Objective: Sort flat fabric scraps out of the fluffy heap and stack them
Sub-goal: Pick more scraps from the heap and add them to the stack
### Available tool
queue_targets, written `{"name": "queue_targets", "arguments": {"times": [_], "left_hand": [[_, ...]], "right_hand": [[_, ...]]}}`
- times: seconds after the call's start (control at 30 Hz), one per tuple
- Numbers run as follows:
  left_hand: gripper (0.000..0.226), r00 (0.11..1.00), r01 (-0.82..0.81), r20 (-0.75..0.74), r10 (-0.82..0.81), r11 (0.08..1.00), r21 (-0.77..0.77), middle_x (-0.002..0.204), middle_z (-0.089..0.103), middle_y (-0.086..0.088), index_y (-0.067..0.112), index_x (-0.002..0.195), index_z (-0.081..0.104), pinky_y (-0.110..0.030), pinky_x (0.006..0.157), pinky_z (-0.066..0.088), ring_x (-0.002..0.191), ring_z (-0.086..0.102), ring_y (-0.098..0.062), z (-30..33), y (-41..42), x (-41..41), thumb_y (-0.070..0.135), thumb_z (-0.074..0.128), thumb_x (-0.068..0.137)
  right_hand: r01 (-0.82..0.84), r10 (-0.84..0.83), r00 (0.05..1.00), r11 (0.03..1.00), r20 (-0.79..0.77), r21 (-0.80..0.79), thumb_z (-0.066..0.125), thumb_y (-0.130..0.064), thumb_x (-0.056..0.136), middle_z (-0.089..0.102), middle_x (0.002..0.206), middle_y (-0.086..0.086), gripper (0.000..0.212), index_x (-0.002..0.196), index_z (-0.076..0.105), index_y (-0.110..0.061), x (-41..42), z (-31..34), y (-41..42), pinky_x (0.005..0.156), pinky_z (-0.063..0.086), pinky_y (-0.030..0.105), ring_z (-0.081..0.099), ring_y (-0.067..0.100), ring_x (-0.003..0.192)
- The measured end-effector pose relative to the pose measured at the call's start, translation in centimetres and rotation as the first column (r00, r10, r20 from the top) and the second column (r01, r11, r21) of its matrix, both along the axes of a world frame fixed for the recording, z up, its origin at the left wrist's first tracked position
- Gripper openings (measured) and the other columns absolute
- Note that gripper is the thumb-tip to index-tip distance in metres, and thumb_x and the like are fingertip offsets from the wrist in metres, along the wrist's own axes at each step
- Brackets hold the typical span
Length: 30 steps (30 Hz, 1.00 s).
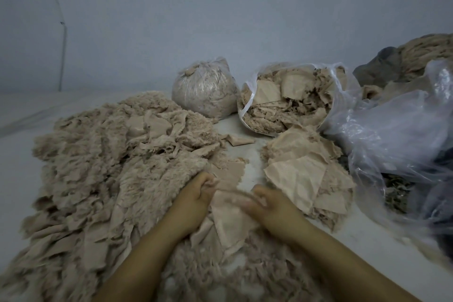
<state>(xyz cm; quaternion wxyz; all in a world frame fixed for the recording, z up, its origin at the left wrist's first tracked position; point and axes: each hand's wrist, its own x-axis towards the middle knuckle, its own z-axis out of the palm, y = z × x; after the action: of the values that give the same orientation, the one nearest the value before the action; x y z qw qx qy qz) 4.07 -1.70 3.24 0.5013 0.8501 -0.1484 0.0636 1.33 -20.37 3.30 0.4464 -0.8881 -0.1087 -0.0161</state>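
A wide heap of beige fluffy fabric (103, 159) covers the left and near part of the pale floor. To its right lies a stack of flat beige scraps (301, 174). Between them, close to me, my left hand (196, 193) and my right hand (267, 201) both pinch one flat beige scrap (230, 218) that lies on the heap's near edge. The left hand's fingers curl round its upper left edge. The right hand is blurred by motion at the scrap's upper right edge.
A tied clear bag of beige stuffing (206, 91) and an open clear bag full of scraps (289, 100) stand behind the stack. A large crumpled plastic bag (402, 135) with dark cloth fills the right side. A bare wall (171, 19) closes the back.
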Motion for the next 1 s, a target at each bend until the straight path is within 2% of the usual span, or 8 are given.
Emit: {"name": "queue_targets", "arguments": {"times": [0.13,0.2,0.33,0.5,0.63,0.73,0.87,1.0], "left_hand": [[0.025,0.998,0.025,-0.057,-0.033,0.992,-0.127,0.069,0.052,-0.006,-0.003,0.084,0.055,-0.024,0.06,0.038,0.063,0.048,-0.013,0.0,-0.1,-0.1,0.017,0.048,0.097],[0.033,0.994,0.076,-0.065,-0.091,0.976,-0.204,0.069,0.05,-0.009,-0.01,0.08,0.053,-0.025,0.059,0.037,0.065,0.046,-0.016,0.2,-0.3,-0.5,0.019,0.051,0.095],[0.029,0.966,0.218,-0.08,-0.248,0.938,-0.268,0.058,0.051,0.011,0.022,0.063,0.059,-0.017,0.053,0.038,0.054,0.045,-0.003,0.3,-1.2,-1.5,0.025,0.054,0.092],[0.035,0.981,-0.19,-0.135,0.136,0.79,-0.582,0.042,0.041,0.009,0.017,0.063,0.057,-0.016,0.039,0.035,0.039,0.035,-0.004,1.1,-0.4,-0.4,0.027,0.049,0.096],[0.031,0.985,0.06,-0.132,-0.114,0.931,-0.361,0.053,0.055,0.008,0.02,0.073,0.066,-0.014,0.044,0.038,0.045,0.049,0.001,0.7,-1.2,-1.4,0.047,0.051,0.082],[0.022,0.953,0.214,-0.13,-0.274,0.91,-0.355,0.057,0.061,0.01,0.026,0.063,0.067,-0.017,0.05,0.043,0.052,0.055,0.0,0.0,-2.7,-2.1,0.032,0.061,0.083],[0.025,0.954,0.036,-0.2,-0.226,0.742,-0.669,0.081,0.072,-0.015,0.008,0.086,0.07,-0.026,0.059,0.054,0.071,0.068,-0.021,-0.2,-2.9,-1.5,0.029,0.059,0.078],[0.03,0.947,-0.03,-0.252,-0.199,0.726,-0.687,0.086,0.071,-0.019,0.005,0.088,0.069,-0.03,0.064,0.056,0.074,0.068,-0.025,0.0,-3.3,-1.4,0.031,0.057,0.081]], "right_hand": [[0.124,-0.06,0.988,0.849,-0.14,0.514,0.065,-0.025,0.089,0.059,0.064,-0.002,0.018,0.079,0.059,-0.011,0.0,0.0,-0.3,0.05,0.045,0.023,0.054,0.009,0.053],[0.11,-0.058,0.991,0.855,-0.118,0.507,0.071,-0.027,0.083,0.065,0.068,-0.005,0.013,0.083,0.066,-0.015,-0.1,-0.2,-0.1,0.055,0.048,0.017,0.06,0.005,0.06],[0.042,0.021,0.993,0.846,-0.113,0.531,0.073,-0.025,0.081,0.065,0.065,-0.004,0.008,0.077,0.071,-0.019,-0.2,-0.5,0.5,0.059,0.05,0.02,0.059,0.009,0.06],[0.11,-0.095,0.994,0.792,-0.056,0.6,0.063,-0.019,0.089,0.051,0.057,-0.003,0.023,0.066,0.062,-0.02,0.0,0.1,-0.1,0.05,0.036,0.021,0.04,0.016,0.054],[0.075,-0.065,0.997,0.801,-0.039,0.594,0.062,-0.023,0.09,0.055,0.067,0.01,0.017,0.076,0.063,-0.013,-0.3,-0.1,0.0,0.06,0.043,0.031,0.048,0.022,0.065],[0.016,-0.041,0.999,0.82,0.03,0.572,0.062,-0.022,0.091,0.06,0.076,0.023,0.018,0.08,0.064,-0.008,-0.5,-0.3,1.0,0.068,0.045,0.035,0.053,0.023,0.07],[0.114,-0.167,0.985,0.791,0.032,0.6,0.06,-0.02,0.092,0.055,0.068,0.015,0.02,0.075,0.062,-0.009,-0.2,-0.3,1.4,0.058,0.04,0.032,0.046,0.021,0.062],[0.158,-0.164,0.985,0.748,-0.051,0.645,0.06,-0.023,0.092,0.053,0.065,0.012,0.023,0.071,0.063,-0.013,-0.3,-0.2,1.5,0.056,0.038,0.033,0.043,0.022,0.061]]}}
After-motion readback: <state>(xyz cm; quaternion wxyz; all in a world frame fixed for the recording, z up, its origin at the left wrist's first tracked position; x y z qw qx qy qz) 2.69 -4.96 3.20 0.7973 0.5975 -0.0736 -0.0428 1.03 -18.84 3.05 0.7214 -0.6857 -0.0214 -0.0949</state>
